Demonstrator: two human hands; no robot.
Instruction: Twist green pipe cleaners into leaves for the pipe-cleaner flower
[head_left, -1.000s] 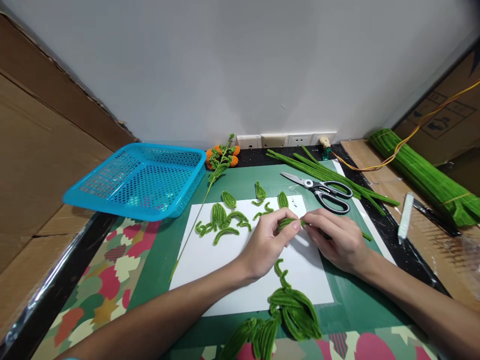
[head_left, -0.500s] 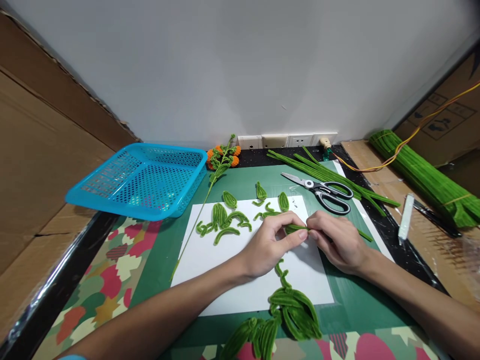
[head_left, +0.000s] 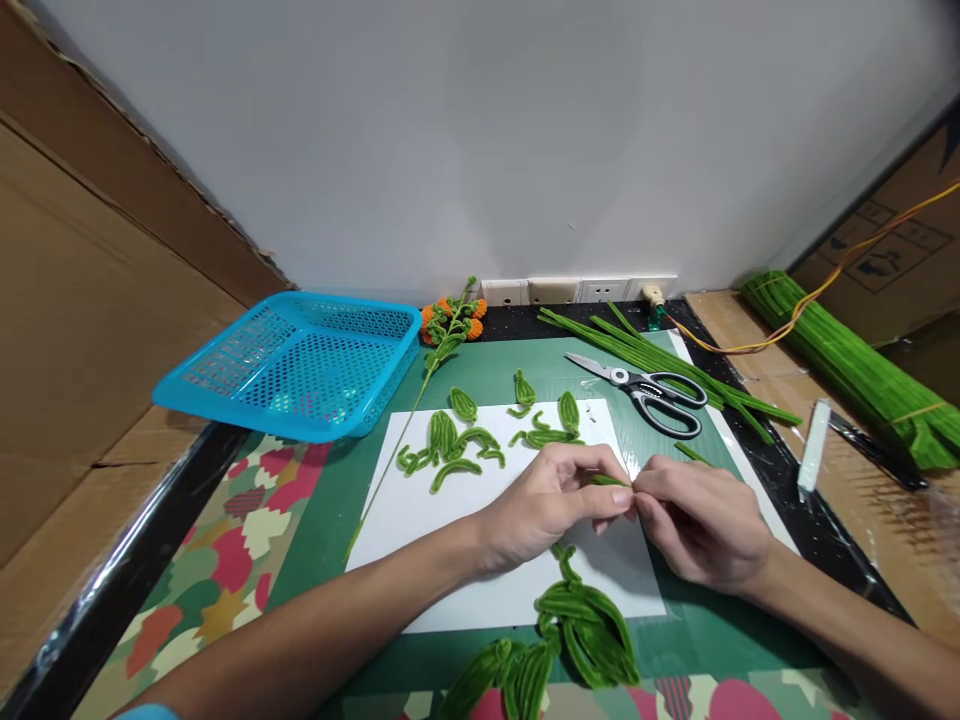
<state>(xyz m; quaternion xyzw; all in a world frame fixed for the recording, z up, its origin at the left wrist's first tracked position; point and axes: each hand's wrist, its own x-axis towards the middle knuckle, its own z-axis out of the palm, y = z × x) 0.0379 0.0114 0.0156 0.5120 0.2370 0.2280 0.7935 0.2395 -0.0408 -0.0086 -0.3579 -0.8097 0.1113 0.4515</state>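
My left hand point(head_left: 547, 505) pinches a green pipe-cleaner leaf point(head_left: 604, 480), mostly hidden by the fingers. Fingertips of my right hand point(head_left: 709, 520) are closed on the leaf's right end, touching the left fingertips. Below them lies a white sheet point(head_left: 480, 550). On the sheet, left of the hands, are several small green leaves and curled pieces, among them a ribbed leaf point(head_left: 442, 436). Nearer me rests a cluster of green pipe-cleaner leaves point(head_left: 589, 630). A short green stem point(head_left: 691, 453) shows behind my right hand.
Scissors point(head_left: 637, 390) lie behind the hands, beside loose green pipe cleaners point(head_left: 630, 350). A blue basket point(head_left: 360, 430) stands at the left, near an orange-flowered stem point(head_left: 442, 345). At the right are a white-handled cutter point(head_left: 814, 450) and a thick pipe-cleaner bundle point(head_left: 847, 360).
Both hands have shifted slightly right and toward me, still pinching the leaf together. The right hand has turned a little, and the view has moved slightly.
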